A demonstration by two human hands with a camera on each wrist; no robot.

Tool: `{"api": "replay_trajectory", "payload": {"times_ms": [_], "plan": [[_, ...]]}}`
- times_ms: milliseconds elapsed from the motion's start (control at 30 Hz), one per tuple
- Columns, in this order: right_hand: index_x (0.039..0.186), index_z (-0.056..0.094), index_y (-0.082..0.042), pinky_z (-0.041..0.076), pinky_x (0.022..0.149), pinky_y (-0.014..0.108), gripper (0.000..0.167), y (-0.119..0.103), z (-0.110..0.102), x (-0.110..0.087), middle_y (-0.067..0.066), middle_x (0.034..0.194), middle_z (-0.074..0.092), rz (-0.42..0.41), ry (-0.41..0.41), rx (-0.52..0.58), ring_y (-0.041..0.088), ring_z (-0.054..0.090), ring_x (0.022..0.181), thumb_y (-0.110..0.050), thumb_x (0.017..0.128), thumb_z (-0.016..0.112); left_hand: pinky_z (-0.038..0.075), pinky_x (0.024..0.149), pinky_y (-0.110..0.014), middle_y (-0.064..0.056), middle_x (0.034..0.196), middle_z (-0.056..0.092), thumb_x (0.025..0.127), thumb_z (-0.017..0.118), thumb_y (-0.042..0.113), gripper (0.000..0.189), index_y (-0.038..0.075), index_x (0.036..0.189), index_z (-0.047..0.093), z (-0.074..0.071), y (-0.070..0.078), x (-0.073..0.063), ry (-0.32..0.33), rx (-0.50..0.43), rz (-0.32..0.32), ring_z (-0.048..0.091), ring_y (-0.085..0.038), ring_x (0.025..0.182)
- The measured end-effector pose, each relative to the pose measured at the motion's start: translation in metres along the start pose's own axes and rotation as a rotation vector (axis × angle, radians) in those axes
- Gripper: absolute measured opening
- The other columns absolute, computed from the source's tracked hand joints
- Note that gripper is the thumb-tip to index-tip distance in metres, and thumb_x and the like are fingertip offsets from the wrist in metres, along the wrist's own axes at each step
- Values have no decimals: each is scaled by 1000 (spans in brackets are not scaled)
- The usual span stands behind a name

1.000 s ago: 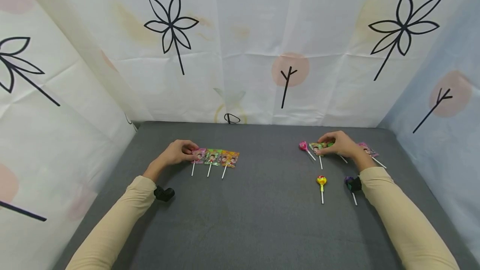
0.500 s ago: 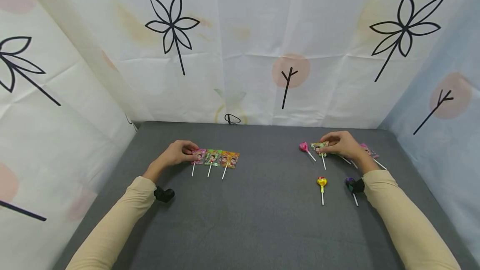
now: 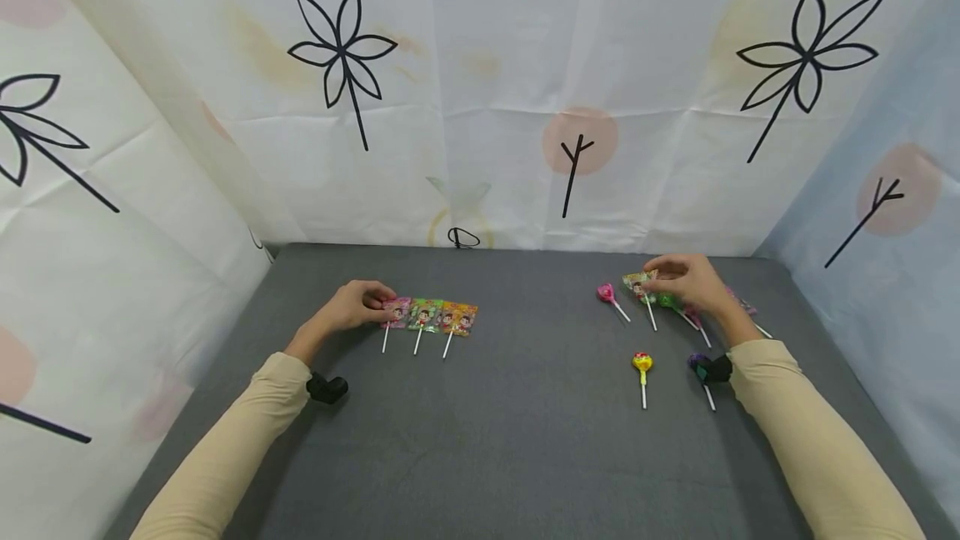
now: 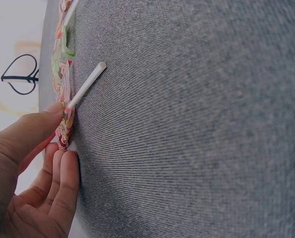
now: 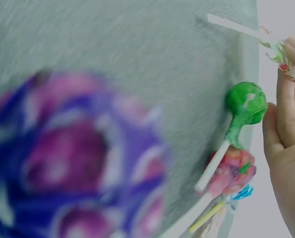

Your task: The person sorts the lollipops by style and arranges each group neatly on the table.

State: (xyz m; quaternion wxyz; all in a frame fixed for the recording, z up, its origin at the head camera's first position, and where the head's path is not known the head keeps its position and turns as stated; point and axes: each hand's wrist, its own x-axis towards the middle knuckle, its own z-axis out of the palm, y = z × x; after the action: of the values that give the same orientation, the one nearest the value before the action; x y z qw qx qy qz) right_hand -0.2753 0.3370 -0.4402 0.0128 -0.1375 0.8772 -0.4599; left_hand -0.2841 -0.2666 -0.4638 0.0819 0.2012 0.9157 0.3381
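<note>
- Head view, set against the moments before: the right hand (image 3: 686, 280) has shifted slightly toward the far side of the table (image 3: 517, 440), taking a green-and-yellow flat lollipop (image 3: 635, 282) along; a green ball lollipop (image 3: 665, 300) just beside it now shows better.
- With the yellow lollipop (image 3: 642, 362) as landmark, that flat one is beyond it as the person sits, and the pink ball lollipop (image 3: 604, 292) is beyond it and to its left.
- Right thumb and fingers pinch the flat wrapper, its stick left free; whether it clears the cloth cannot be told.
- Well left of the landmark and farther off, the left hand (image 3: 356, 304) has stayed put, pinching the pink flat lollipop (image 3: 399, 312), which ends a row with a green flat lollipop (image 3: 425, 314) and an orange flat lollipop (image 3: 459, 318).
- For the work, the right-hand piece seems to be coming free of its neighbours, while the left hand probably steadies the row.
</note>
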Motion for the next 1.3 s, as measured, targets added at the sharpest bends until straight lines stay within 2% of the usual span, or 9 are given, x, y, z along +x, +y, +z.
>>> {"api": "replay_trajectory", "payload": {"times_ms": [167,333,700,967,1167,1300], "plan": [[122,66,6,53,73,26,36,-6,1,2,26,118,66,22,80,19,4,63,92,-15,95,76,52,84,-48,-16,108,68,90,81,14,34,-3,116,70,2,2,-1,2,-10,3,67,-34,101],[124,63,10,57,72,31,35,-12,2,3,29,117,64,-9,126,106,4,66,88,-8,96,74,53,83,-47,-17,108,68,90,81,14,33,-4,116,70,3,1,-1,-3,-10,3,67,-34,101],[128,57,15,57,77,34,38,-31,14,-9,27,120,62,-42,99,248,10,69,91,-4,98,69,52,83,-48,-15,107,68,89,81,13,32,-3,115,71,1,-1,-1,-6,-5,4,67,-32,100],[129,57,13,55,85,35,42,-49,32,-23,7,116,66,31,86,389,13,67,97,-13,98,71,52,85,-49,-15,109,68,89,82,15,34,-2,117,71,0,-2,0,-2,-2,-1,66,-32,101],[128,57,14,54,86,33,39,-60,48,-32,5,110,71,55,57,459,15,68,96,-10,99,69,52,85,-49,-15,109,68,89,81,14,34,-2,117,71,1,-3,1,1,-11,0,66,-33,102],[130,56,14,54,86,36,41,-66,59,-36,4,108,71,75,49,484,16,67,94,-11,100,68,52,84,-48,-15,109,68,89,81,14,33,-2,116,71,1,-3,1,0,-13,-2,66,-33,101]]}}
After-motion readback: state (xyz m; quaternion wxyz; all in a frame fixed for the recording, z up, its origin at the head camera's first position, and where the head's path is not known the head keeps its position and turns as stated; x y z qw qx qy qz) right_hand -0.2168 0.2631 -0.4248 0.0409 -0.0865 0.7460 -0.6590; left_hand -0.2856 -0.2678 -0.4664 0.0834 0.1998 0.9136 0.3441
